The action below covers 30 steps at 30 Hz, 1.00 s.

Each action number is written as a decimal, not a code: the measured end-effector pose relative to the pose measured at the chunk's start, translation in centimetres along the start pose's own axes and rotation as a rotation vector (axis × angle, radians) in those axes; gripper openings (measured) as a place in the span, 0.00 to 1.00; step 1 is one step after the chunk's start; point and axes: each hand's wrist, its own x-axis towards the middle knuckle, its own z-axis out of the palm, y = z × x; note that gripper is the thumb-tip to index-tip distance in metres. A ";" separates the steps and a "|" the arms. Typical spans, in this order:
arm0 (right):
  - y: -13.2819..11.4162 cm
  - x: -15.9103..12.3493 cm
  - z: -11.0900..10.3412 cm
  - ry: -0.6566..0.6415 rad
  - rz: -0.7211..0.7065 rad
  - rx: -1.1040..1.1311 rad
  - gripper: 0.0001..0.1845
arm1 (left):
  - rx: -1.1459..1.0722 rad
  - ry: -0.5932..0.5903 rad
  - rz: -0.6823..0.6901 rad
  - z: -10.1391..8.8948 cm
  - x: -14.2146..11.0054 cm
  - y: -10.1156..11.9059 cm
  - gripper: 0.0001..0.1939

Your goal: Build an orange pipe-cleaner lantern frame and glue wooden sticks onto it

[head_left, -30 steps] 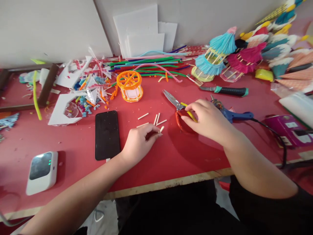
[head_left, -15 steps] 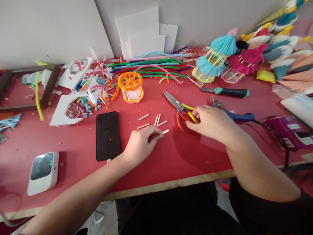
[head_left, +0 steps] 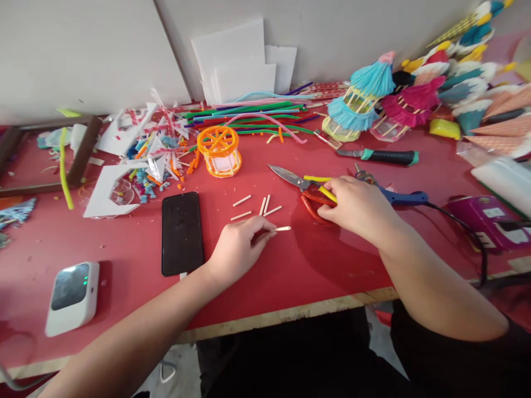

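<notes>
My left hand [head_left: 237,246] is closed in a pinch near the table's front, holding a short pale wooden stick [head_left: 284,228] that juts out to the right of the fingertips. Several cut sticks like it, one of them here [head_left: 241,215], lie loose just beyond that hand. My right hand [head_left: 357,207] grips the scissors [head_left: 290,178] by their red and yellow handles. Their blades point to the far left and appear closed, apart from the stick. Behind the loose sticks stands a small orange drum-shaped frame [head_left: 219,152] with upright sticks and a spoked top.
A black phone [head_left: 181,233] and a white device [head_left: 72,298] lie on the left. Fuzzy pipe cleaners [head_left: 265,110] and scraps fill the back. At the right are a utility knife [head_left: 385,157], a blue-handled glue gun [head_left: 404,197] with a cord, and a blue paper tower [head_left: 359,105].
The scissors have swung with my right hand, their tips moving left and slightly nearer. The stick in my left hand has turned to lie more level and sticks out further.
</notes>
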 end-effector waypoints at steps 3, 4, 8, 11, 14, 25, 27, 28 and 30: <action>0.0 0.0 -0.1 0.017 0.015 0.024 0.13 | -0.001 -0.002 -0.007 0.0 0.0 0.0 0.05; 0.0 0.1 -0.2 0.024 0.026 0.033 0.13 | -0.004 -0.002 -0.011 0.0 -0.1 0.0 0.05; 0.1 0.4 -0.9 0.055 0.068 0.087 0.14 | -0.020 -0.007 -0.021 0.1 -0.1 -0.1 0.06; 0.4 0.6 -1.6 0.079 0.084 0.179 0.12 | -0.015 -0.015 -0.037 0.0 -0.1 -0.1 0.06; 0.5 0.6 -2.5 0.155 0.024 0.273 0.12 | -0.020 -0.022 -0.061 0.0 -0.1 0.0 0.05; 2.3 0.8 -4.5 0.042 -0.194 0.508 0.32 | -0.440 0.001 -0.478 -0.2 0.9 -0.2 0.05; 2.3 0.8 -4.4 -0.024 -0.219 0.490 0.33 | -0.557 -0.024 -0.583 -0.8 1.3 0.2 0.08; 2.3 0.8 -4.3 -0.058 -0.226 0.475 0.33 | -0.586 -0.030 -0.624 -1.2 1.4 0.4 0.09; 2.2 0.7 -4.2 -0.134 -0.219 0.443 0.34 | -0.609 -0.020 -0.675 -2.0 1.6 0.8 0.10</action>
